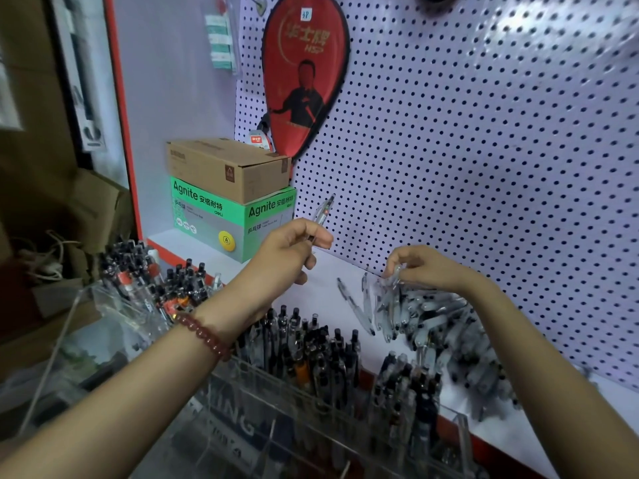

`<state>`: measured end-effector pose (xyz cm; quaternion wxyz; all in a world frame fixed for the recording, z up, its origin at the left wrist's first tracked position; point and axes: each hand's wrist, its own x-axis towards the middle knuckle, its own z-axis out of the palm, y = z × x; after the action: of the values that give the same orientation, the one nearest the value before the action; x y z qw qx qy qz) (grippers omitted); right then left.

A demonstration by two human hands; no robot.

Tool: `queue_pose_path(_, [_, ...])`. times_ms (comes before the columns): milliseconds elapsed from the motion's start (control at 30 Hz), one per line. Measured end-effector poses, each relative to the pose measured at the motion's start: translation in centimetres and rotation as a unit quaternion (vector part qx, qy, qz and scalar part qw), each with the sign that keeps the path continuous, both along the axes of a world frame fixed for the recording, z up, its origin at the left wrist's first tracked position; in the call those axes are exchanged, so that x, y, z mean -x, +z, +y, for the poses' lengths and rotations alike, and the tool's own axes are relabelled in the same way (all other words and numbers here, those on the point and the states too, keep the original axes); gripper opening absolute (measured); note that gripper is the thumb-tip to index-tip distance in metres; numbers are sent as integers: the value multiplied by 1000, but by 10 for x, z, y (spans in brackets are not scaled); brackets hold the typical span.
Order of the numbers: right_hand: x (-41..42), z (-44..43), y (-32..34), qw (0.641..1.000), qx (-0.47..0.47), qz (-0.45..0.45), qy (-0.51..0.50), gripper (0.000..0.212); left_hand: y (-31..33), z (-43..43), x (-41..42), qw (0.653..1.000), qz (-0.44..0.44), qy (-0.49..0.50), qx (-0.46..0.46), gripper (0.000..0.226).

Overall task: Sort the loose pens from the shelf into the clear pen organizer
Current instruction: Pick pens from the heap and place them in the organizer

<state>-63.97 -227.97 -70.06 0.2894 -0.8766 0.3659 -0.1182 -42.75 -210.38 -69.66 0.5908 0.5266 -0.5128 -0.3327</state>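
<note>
Left grip: thumb and fingers pinch one clear pen by its lower end. The pen slants up toward 1 o'clock, raised above the shelf, near frame centre.
Right grip: at 3 o'clock of the left grip, well apart from it. Fingers are curled onto the 11 o'clock end of the loose pens; the number of pens held cannot be told (blur).
Bracelet: reddish beads on the left wrist, at 8 o'clock of the left grip.
Clear pen organizer: nearest item, at 6 o'clock of frame, just in front of the shelf's red edge.
Upright pens: these pack the organizer's compartments; mostly dark caps, one orange barrel.
Loose pens: a heap lying on the shelf at 4 o'clock of frame. Clear barrels with dark tips lie crosswise; a few single pens lie just apart at the heap's 9 o'clock side.
Shelf: white top.
Green box: on the shelf at 10 o'clock of the left grip; printed "Agnite", with a yellow ball mark.
Cardboard box: stacked on the green box, touching it.
Pegboard: pale with dark holes; forms the back wall from 12 to 3 o'clock.
Red racket cover: hangs on the pegboard at 12 o'clock, above the boxes.
</note>
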Motion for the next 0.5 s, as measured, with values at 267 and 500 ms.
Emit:
queue_pose_path(267, [6, 7, 15, 982, -8, -184, -50, 19, 1, 2, -1, 999, 29, -5, 17, 34])
queue_pose_path(500, [-41, 77, 74, 943, -1, -326, 74, 12, 10, 12, -5, 991, 98, -13, 88, 28])
